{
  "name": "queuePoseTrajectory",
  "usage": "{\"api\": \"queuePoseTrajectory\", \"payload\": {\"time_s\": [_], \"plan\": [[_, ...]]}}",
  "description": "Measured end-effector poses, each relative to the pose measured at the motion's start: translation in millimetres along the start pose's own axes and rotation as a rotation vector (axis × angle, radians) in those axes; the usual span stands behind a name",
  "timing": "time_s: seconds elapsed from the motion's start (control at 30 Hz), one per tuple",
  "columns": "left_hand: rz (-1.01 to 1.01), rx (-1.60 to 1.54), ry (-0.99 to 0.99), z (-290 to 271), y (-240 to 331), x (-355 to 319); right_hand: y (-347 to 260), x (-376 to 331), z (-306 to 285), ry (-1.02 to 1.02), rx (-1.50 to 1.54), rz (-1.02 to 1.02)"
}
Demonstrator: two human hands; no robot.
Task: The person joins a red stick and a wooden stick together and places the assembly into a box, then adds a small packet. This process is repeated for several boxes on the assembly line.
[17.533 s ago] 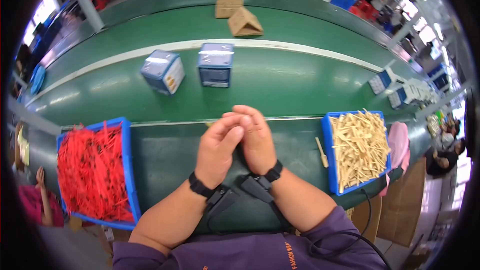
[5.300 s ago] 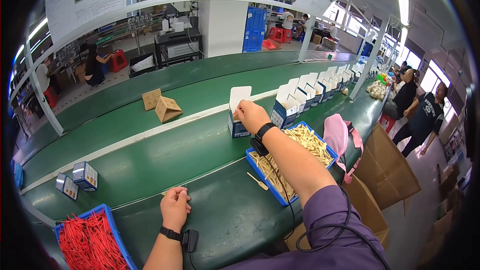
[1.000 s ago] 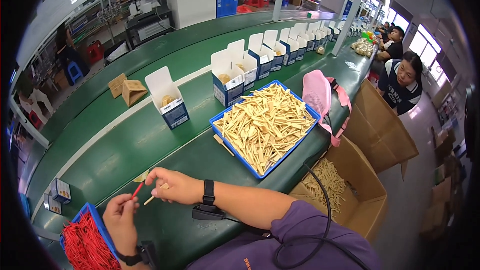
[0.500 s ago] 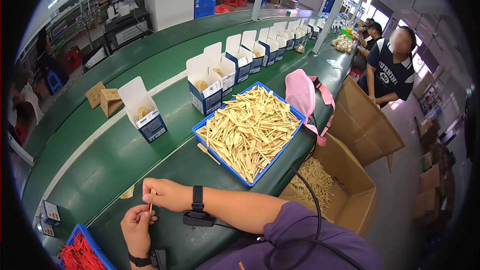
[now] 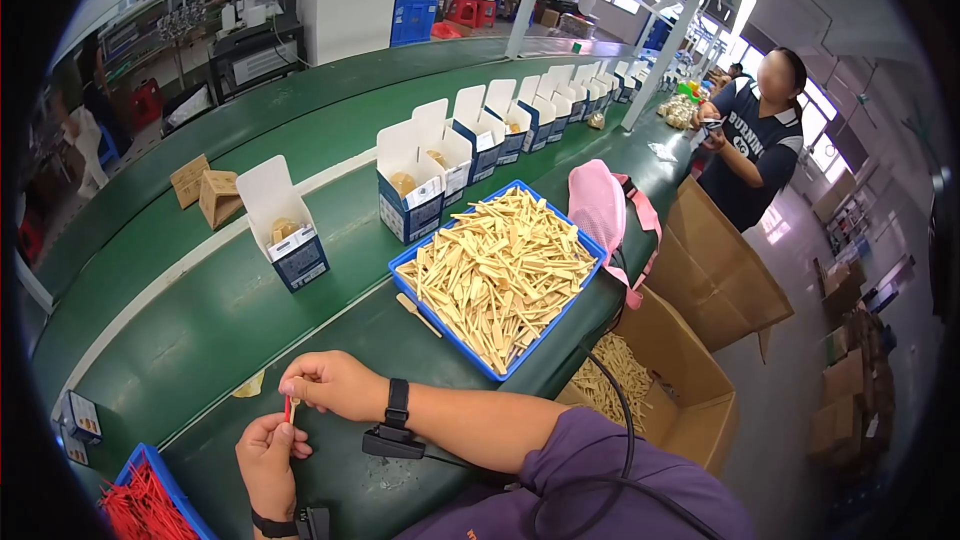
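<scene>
My left hand (image 5: 268,455) is closed in a pinch around the lower part of a thin red stick (image 5: 288,408) and a small pale wooden spatula held together. My right hand (image 5: 335,386) pinches their upper end; the fingers hide much of both pieces. Beyond my right forearm stands a blue tray (image 5: 392,267) heaped with small wooden spatulas (image 5: 500,270). A single wooden spatula (image 5: 418,314) lies on the green surface by the tray's left side. Below and left of my left hand, a blue bin (image 5: 178,488) holds many thin red sticks (image 5: 145,508).
An open blue-and-white box (image 5: 298,262) stands on the green conveyor (image 5: 200,310), with several more in a row beyond. A pink bag (image 5: 597,202) lies beside the tray. On the right, a large carton (image 5: 700,395) holds more spatulas. A co-worker (image 5: 755,140) stands farther back.
The view has shifted slightly. My hands remain together, and more of the red stick shows between them. The co-worker at the right has straightened up and holds something near the chest.
</scene>
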State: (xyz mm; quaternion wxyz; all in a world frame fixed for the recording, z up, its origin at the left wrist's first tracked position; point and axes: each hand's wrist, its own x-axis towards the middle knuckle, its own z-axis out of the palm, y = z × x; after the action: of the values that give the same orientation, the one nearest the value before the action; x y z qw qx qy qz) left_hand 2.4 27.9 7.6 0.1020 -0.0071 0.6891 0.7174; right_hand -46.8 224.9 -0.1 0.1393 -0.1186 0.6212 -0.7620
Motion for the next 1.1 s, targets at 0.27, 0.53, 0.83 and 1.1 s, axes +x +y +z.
{"api": "queuePoseTrajectory", "payload": {"time_s": [0.27, 0.53, 0.83, 1.1], "plan": [[-0.007, -0.012, -0.021, -1, -3, 2, -3, -5, 4, 0.019, -0.089, 0.026], [-0.005, 0.021, -0.006, 3, -2, 1, 1, -6, 4, 0.018, -0.142, -0.027], [0.0, 0.041, 0.007, 2, -4, 0, -9, -8, 2, -0.001, -0.285, -0.038], [0.017, 0.023, 0.032, -1, -7, 4, -7, -6, 4, -0.014, -0.255, -0.044]]}}
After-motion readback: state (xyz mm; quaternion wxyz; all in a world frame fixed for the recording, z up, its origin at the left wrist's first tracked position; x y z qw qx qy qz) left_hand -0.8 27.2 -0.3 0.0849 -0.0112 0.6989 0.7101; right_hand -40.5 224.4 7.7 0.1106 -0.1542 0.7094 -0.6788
